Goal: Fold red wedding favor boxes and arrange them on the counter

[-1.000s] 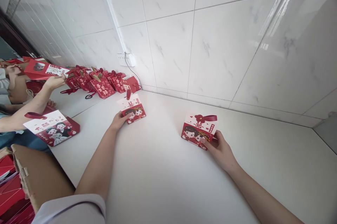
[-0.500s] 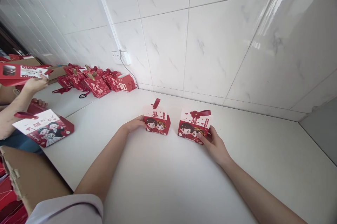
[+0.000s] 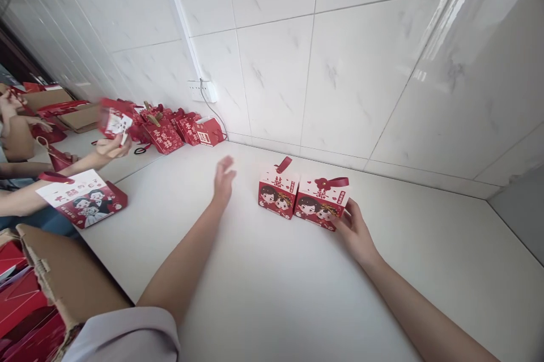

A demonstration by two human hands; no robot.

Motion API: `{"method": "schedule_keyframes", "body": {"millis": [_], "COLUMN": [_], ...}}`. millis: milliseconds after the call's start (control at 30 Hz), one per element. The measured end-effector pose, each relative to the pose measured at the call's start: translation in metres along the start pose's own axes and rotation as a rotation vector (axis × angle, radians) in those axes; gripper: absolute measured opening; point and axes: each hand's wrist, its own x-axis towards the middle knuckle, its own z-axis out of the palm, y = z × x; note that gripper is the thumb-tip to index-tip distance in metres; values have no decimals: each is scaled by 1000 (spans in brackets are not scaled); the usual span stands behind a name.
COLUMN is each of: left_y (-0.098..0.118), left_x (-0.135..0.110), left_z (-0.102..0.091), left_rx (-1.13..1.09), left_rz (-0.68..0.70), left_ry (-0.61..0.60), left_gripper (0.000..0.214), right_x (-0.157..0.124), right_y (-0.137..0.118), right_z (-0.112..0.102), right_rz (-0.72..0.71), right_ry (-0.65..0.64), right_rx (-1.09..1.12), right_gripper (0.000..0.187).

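Note:
Two small red and white gift boxes with cartoon couples and ribbon loops stand side by side on the white table. My right hand (image 3: pixel 355 231) grips the lower right edge of the right gift box (image 3: pixel 321 203), thumb on its front face. Against or very near it stands the left gift box (image 3: pixel 275 196), which nobody holds. To the left of that box my left hand (image 3: pixel 224 179) is raised above the table, somewhat blurred, its fingers apart and nothing in them. Another gift box (image 3: pixel 91 200) with a wedding couple stands farther left, by the table's edge.
Several red gift boxes (image 3: pixel 165 135) crowd against the tiled wall near a socket (image 3: pixel 202 91) with a cable. A co-worker's hand (image 3: pixel 113 148) holds a blurred red box at left. A cardboard carton (image 3: pixel 72 271) with red packages stands at lower left.
The left gift box has shifted right, up to the other box. My left hand has let go of it and moved away leftward. The co-worker's hand has carried a red box to the right.

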Motion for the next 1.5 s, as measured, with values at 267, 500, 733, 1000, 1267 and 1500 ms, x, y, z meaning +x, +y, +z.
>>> {"method": "schedule_keyframes", "body": {"millis": [267,500,733,1000,1267,1500], "left_y": [-51,-82,-87,-90,-81,-69], "left_x": [18,50,58,63,58,52], "left_z": [-117,-123,-128,-132,-125,-122], "left_rx": [396,442,411,353,422,305], "left_rz": [-130,-100,-105,-170,-81,-212], "left_ry": [1104,970,948,955,1020,958], "left_gripper": [49,65,58,55,81,70], "right_x": [-1,4,5,7,8,5], "right_y": [4,10,6,6,1,-4], "right_z": [-4,-3,-1,-1,-1,-3], "right_rz": [57,75,95,133,136,66], "right_ry": [131,164,131,139,131,80], "right_rx": [112,157,172,159,119,131], "right_gripper": [50,47,42,45,43,46]}}
